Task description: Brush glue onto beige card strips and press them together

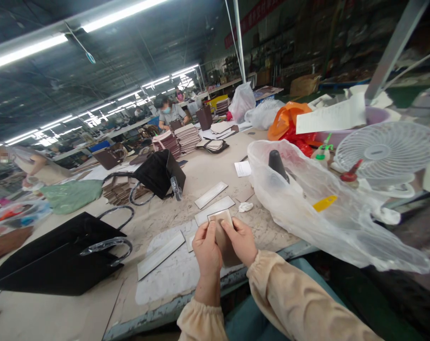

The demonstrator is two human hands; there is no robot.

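Between my two hands is a brown flat piece (225, 244) with a pale top edge, perhaps leather or board. My left hand (208, 248) grips its left side, thumb on the face. On the right side, my right hand (241, 237) pinches it the same way. Just beyond lie pale strips with dark edges: one strip (211, 194) farther off, another strip (215, 210) partly behind the held piece. A longer strip (161, 255) rests to the left on a white sheet (154, 289). A crumpled white scrap (245, 207) sits beyond my right hand.
Black handbags (58, 255) (158, 175) stand left on the worktable (208, 166). At right are a clear plastic bag (272, 199) holding a dark cone and yellow tool, and a white fan (385, 151). Stacked panels (186, 139) stand at the back, near a co-worker (170, 113).
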